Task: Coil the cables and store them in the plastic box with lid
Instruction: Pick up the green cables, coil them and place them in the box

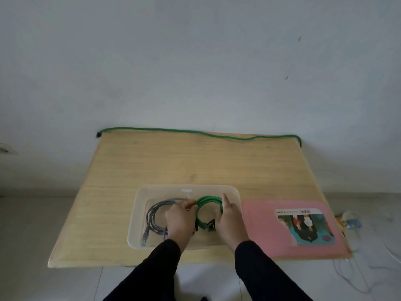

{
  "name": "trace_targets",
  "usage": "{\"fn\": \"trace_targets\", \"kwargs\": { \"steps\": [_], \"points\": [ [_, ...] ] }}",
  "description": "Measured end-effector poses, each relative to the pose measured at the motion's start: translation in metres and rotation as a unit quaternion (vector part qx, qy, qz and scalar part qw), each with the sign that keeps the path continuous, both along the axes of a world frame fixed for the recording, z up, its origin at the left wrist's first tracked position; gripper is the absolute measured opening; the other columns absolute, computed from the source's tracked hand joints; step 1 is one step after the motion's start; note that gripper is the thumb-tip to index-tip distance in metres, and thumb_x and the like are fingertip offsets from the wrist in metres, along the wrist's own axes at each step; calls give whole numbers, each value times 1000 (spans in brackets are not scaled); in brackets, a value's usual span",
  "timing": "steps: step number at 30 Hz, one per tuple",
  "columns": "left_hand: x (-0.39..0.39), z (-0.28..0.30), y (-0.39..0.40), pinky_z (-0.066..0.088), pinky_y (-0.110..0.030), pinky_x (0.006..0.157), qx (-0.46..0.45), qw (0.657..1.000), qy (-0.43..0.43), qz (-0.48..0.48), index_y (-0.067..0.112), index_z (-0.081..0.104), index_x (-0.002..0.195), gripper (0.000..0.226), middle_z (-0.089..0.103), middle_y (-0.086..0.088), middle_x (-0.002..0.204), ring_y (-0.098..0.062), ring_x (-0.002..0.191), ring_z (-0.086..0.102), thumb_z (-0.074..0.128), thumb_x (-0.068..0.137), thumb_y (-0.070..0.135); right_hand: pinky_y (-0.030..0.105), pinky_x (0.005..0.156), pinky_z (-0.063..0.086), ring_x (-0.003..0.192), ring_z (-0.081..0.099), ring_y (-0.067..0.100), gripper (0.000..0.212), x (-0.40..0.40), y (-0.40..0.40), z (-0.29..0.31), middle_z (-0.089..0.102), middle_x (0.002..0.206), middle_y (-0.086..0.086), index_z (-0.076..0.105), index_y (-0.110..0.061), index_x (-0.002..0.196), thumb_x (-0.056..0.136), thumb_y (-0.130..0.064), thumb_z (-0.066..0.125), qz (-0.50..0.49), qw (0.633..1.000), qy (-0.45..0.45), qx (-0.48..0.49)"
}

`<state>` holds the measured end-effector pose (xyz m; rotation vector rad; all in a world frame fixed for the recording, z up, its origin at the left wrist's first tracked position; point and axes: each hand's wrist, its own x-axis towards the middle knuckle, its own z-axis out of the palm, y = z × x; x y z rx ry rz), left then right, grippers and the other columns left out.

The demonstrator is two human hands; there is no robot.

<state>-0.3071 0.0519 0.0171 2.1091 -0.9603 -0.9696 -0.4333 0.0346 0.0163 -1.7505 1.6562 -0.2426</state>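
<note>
A clear plastic box (138, 205) stands open on the wooden table, near its front edge. Inside it on the left lies a coiled grey cable (154, 216). A coiled green cable (206, 202) sits in the box's right half, held between both hands. My left hand (181, 220) grips the coil's left side. On the coil's right side rests my right hand (231, 220), its fingers wrapped around the loops near the black plug. The pink lid (262, 231) lies flat to the right of the box.
A long uncoiled green cable (195, 132) runs along the table's far edge by the wall. The table (173, 164) has bare wood behind the box. White wires (355, 270) and small items lie on the floor at the right.
</note>
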Motion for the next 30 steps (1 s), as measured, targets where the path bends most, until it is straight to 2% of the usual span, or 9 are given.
{"fn": "trace_targets", "kwargs": {
  "steps": [3, 7, 12, 16, 19, 21, 26, 28, 30],
  "points": [
    [-1, -5, 1, 41, -10, 73, 1, 999, -34, -34, 16, 68, 112, 25, 72, -2, 104, -11, 87, 64, 53, 92, 17, 30, 96, 39, 119, 42, 26, 59, 3, 5, -6, 33, 139, 16, 3, -7, 147, 99, -22, 33, 24, 999, 43, -10],
    [-6, -9, 1, 42, -18, 74, -6, 987, -114, -111, 15, 56, 125, 33, 67, -7, 114, -20, 97, 63, 41, 97, 20, 32, 112, 23, 139, 21, 29, 55, 6, 8, -4, 20, 152, 18, 12, -1, 145, 98, -21, 33, 66, 991, 87, -72],
    [-11, -8, 6, 42, -26, 87, -25, 937, -268, -223, 12, 39, 132, 35, 49, -8, 130, -22, 115, 51, 30, 100, 22, 37, 103, 39, 123, 48, 31, 50, 4, 18, -2, 50, 134, 18, 43, 2, 132, 93, -28, 30, 92, 977, 122, -147],
    [-13, -14, 10, 36, -31, 97, -18, 884, -359, -300, 9, 47, 121, 30, 49, -8, 125, -26, 114, 45, 32, 95, 12, 33, 88, 53, 104, 62, 27, 51, 2, 24, 4, 65, 111, 13, 59, 1, 113, 88, -31, 28, 102, 973, 120, -169],
    [-12, -2, 16, 43, -28, 87, -21, 870, -379, -315, 7, 56, 108, 22, 58, -8, 109, -25, 103, 53, 46, 88, 8, 30, 81, 55, 96, 64, 24, 45, 1, 27, 11, 65, 103, 10, 60, -1, 108, 87, -28, 31, 117, 970, 100, -190],
    [-6, 8, 16, 50, -26, 65, -51, 869, -377, -316, 8, 63, 80, 11, 63, -6, 80, -23, 76, 62, 67, 70, 5, 26, 81, 53, 95, 63, 22, 43, 1, 26, 17, 65, 103, 9, 61, -2, 109, 88, -26, 33, 128, 966, 88, -208],
    [34, 13, 3, 52, -30, 68, -121, 852, -423, -285, 9, 63, 80, 26, 66, -8, 83, -24, 78, 60, 37, 81, 8, 28, 78, 55, 99, 63, 24, 32, 18, 4, 35, 64, 109, 11, 60, -2, 113, 84, -16, 58, 161, 948, 85, -260],
    [57, 42, -3, 52, -26, 58, -163, 849, -439, -244, 8, 67, 74, 4, 68, -7, 74, -22, 69, 63, 63, 75, 7, 28, 82, 53, 105, 60, 24, 36, 33, -9, 47, 61, 116, 11, 57, -2, 118, 86, -18, 58, 181, 940, 99, -273],
    [85, 65, -11, 49, -22, 48, -189, 850, -449, -200, 6, 69, 69, 12, 68, -7, 67, -22, 61, 64, 78, 63, 3, 29, 95, 45, 120, 51, 23, 41, 54, -25, 59, 53, 130, 11, 49, -3, 128, 91, -22, 50, 209, 932, 107, -277]
  ]
}}
